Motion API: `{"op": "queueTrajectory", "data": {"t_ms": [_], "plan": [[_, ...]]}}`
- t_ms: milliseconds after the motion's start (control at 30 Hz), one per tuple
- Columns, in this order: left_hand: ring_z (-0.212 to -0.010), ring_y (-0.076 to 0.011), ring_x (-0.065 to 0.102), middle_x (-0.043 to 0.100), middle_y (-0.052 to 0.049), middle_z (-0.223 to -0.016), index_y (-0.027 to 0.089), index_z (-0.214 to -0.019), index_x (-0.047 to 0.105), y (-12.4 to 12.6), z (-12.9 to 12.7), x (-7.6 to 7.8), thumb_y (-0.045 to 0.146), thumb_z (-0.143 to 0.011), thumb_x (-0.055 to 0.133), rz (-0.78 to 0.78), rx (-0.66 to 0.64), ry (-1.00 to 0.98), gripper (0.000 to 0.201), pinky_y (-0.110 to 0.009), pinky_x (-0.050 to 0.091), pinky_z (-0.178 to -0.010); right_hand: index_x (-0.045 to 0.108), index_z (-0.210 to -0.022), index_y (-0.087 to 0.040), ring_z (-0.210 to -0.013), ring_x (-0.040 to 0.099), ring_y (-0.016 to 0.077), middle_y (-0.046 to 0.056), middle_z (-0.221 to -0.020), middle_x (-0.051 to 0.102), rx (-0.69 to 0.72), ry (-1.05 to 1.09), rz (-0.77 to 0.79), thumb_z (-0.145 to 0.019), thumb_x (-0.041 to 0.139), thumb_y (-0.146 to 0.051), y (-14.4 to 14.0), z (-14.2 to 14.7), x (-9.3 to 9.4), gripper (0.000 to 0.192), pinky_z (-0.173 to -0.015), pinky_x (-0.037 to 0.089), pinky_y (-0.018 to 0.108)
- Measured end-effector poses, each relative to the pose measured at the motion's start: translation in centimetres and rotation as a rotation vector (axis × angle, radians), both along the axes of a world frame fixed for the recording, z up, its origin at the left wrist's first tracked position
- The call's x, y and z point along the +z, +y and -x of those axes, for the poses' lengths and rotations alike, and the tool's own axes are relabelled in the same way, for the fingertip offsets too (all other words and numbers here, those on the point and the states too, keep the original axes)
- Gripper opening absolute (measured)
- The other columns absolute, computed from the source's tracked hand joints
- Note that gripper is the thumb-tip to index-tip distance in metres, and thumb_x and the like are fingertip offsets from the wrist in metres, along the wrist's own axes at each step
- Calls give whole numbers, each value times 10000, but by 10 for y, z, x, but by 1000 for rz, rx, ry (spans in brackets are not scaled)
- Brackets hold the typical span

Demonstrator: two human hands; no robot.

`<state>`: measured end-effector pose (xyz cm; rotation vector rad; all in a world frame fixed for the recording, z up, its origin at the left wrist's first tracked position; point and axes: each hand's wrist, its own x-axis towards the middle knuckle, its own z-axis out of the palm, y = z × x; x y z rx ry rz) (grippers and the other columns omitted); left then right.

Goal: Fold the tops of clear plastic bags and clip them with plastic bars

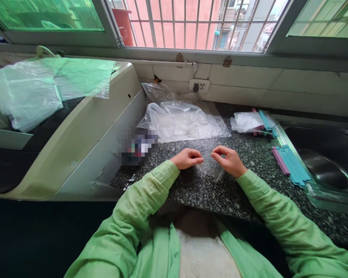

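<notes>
Over the dark speckled counter, my left hand [188, 158] and my right hand [227, 160] face each other, thumbs against bent fingers. Between them hangs a small clear plastic bag [209, 168], hard to make out against the stone; each hand pinches one side of it. Behind the hands lies a pile of clear plastic bags [188, 119]. To the right rest several flat turquoise strips [292, 164] with pink strips [280, 160] beside them. Farther back, a clear packet [248, 122] lies over more turquoise and pink strips.
A sink [327, 154] with a metal bowl [323, 170] is at the right. On the left stands a large cream-coloured machine [95, 127] with plastic sheets [26, 88] draped on it. A blurred-out item [137, 147] sits beside it. A wall socket [199, 85] and barred window are behind.
</notes>
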<state>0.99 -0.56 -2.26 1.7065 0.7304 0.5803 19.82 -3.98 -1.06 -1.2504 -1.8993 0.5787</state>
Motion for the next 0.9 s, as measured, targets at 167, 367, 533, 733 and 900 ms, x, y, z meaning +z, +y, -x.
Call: {"op": "queueTrajectory", "data": {"t_ms": [167,367,533,733,900], "plan": [[-531,-57,404,479,28,-523,95,-578,550,1,2,4,460,-624,614,22,39,-28,374,-209,342,-550,537,-646,-182,-582,507,118,4,-602,561,-2,-17,-19,-763,517,-318,0,-5,1,181,-574,424,246],[-543,-57,419,499,22,-534,91,-583,558,1,1,3,456,-617,624,45,32,-46,372,-206,346,-555,534,-647,-183,-608,517,130,15,-621,564,-17,-69,-101,-771,510,-295,1,-6,1,169,-590,417,263],[-542,-56,423,506,24,-529,91,-581,559,1,0,1,471,-609,626,54,30,-43,387,-206,350,-555,524,-645,-188,-620,511,138,19,-624,558,-9,-104,-123,-779,499,-292,1,-7,1,171,-588,412,272],[-522,-52,407,501,25,-519,85,-581,558,2,1,-2,493,-603,615,56,10,-13,412,-201,327,-524,512,-640,-198,-629,511,143,21,-626,557,28,-149,-139,-789,483,-297,1,-7,-1,180,-601,407,277],[-523,-55,400,495,21,-526,85,-592,559,3,1,-6,470,-622,606,27,35,-5,389,-202,322,-519,509,-647,-198,-624,504,145,24,-628,554,54,-174,-145,-789,482,-275,0,-5,-2,164,-603,398,280]]}}
